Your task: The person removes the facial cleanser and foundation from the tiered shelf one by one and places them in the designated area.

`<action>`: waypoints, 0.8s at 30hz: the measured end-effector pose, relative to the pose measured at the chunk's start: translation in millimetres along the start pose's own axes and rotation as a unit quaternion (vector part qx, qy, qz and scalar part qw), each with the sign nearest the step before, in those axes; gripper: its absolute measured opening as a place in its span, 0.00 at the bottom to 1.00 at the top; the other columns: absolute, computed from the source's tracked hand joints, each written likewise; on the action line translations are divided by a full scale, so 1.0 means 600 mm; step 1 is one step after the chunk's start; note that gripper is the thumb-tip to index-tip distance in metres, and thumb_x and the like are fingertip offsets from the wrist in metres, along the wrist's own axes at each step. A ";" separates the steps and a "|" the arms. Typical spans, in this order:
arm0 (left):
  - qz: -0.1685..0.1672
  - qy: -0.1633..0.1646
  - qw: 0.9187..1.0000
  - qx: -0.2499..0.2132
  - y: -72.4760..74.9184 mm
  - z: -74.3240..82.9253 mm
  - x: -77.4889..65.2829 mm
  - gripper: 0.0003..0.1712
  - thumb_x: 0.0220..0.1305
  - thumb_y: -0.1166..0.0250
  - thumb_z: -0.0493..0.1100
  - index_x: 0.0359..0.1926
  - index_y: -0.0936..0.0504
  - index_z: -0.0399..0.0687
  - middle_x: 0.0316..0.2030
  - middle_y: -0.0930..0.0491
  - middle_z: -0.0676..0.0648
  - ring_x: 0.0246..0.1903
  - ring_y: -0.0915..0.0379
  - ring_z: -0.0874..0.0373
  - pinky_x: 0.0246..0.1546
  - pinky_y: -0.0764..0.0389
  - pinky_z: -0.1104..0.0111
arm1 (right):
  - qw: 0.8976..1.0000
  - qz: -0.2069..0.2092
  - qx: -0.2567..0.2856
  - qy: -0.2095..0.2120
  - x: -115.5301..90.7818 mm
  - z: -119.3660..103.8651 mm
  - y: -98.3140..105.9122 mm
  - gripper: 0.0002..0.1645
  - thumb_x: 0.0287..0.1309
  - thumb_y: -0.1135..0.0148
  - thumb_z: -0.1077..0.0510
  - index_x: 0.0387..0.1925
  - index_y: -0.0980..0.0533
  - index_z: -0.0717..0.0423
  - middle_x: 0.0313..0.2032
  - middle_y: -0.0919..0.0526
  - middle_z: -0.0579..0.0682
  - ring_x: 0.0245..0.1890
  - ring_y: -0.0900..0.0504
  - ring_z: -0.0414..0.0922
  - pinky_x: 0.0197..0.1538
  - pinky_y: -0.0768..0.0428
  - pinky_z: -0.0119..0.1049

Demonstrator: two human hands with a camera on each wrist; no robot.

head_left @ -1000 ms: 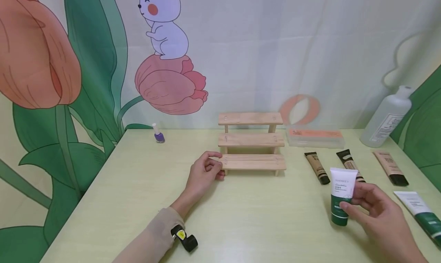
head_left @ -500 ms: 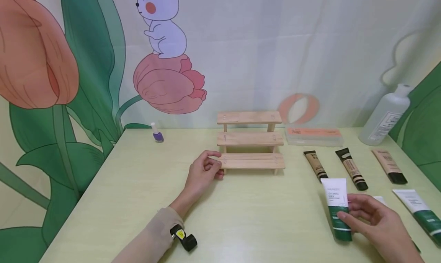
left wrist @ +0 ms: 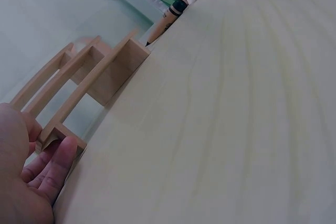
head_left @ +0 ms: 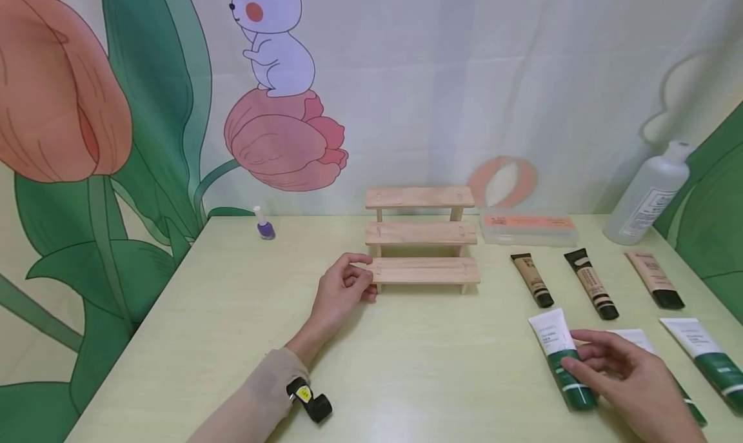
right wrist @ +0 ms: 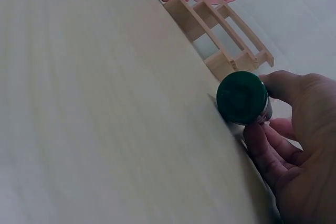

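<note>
1. Head view: the left hand (head_left: 342, 290) holds the left end of the lowest step of the small wooden three-step shelf (head_left: 422, 236), fingers curled round it, probably to keep the shelf from sliding. The shelf stands near the far edge of the tabletop (head_left: 406, 365), in the middle. The right hand (head_left: 624, 372) grips a white and green tube (head_left: 560, 359), which lies low on the tabletop near the right front corner, cap toward the person. Three tan tubes (head_left: 591, 283) lie in a row behind it, and another white and green tube (head_left: 705, 359) lies at the right edge.

2. Left wrist view: the fingers (left wrist: 50, 169) curl against the end of the shelf (left wrist: 89, 77), touching the wood.

3. Right wrist view: thumb and fingers (right wrist: 262, 150) pinch the tube just behind its green cap (right wrist: 242, 98), which rests against the tabletop.
</note>
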State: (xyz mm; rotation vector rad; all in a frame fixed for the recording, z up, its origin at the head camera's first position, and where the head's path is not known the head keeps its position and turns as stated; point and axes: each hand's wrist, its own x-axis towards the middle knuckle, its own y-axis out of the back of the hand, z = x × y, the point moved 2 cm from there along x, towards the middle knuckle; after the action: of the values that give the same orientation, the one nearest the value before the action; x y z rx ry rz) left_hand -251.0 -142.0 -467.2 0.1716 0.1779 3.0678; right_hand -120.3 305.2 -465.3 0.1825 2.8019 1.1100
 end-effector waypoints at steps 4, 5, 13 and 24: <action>0.000 -0.001 1.000 -0.002 0.001 -0.001 -0.001 0.14 0.81 0.35 0.33 0.63 0.17 0.45 0.40 0.11 0.39 0.35 0.09 0.50 0.39 0.04 0.64 | 0.999 0.031 0.006 0.029 -0.006 -0.003 -0.003 0.38 0.67 0.19 0.42 0.70 0.20 0.56 0.50 0.12 0.53 0.38 0.16 0.35 0.37 0.18 0.22; 0.001 -0.001 1.000 -0.003 0.001 -0.001 -0.001 0.14 0.81 0.35 0.33 0.63 0.17 0.45 0.40 0.11 0.39 0.35 0.09 0.50 0.39 0.04 0.64 | 0.999 0.036 0.008 0.032 -0.006 -0.004 -0.002 0.37 0.68 0.19 0.44 0.70 0.20 0.57 0.51 0.12 0.54 0.38 0.16 0.35 0.37 0.18 0.22; -0.003 -0.003 1.000 -0.005 -0.001 0.000 -0.002 0.14 0.82 0.35 0.33 0.63 0.17 0.45 0.40 0.11 0.38 0.36 0.09 0.49 0.39 0.04 0.63 | 0.999 0.039 -0.003 0.028 -0.007 -0.008 0.003 0.33 0.75 0.25 0.52 0.73 0.25 0.59 0.58 0.16 0.61 0.40 0.20 0.35 0.38 0.17 0.22; -0.007 0.001 1.000 -0.012 0.001 -0.006 -0.001 0.15 0.81 0.35 0.34 0.63 0.17 0.46 0.41 0.11 0.37 0.37 0.09 0.47 0.40 0.04 0.63 | 0.985 0.119 0.046 0.115 -0.004 -0.035 0.012 0.21 0.75 0.27 0.60 0.64 0.19 0.57 0.53 0.16 0.39 0.43 0.21 0.35 0.39 0.20 0.16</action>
State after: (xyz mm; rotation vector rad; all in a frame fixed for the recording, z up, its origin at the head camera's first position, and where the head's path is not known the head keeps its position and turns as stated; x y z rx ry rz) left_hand -250.6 -143.0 -470.6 0.1645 0.1429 3.0556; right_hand -120.9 296.2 -444.9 0.4364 3.1053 1.1123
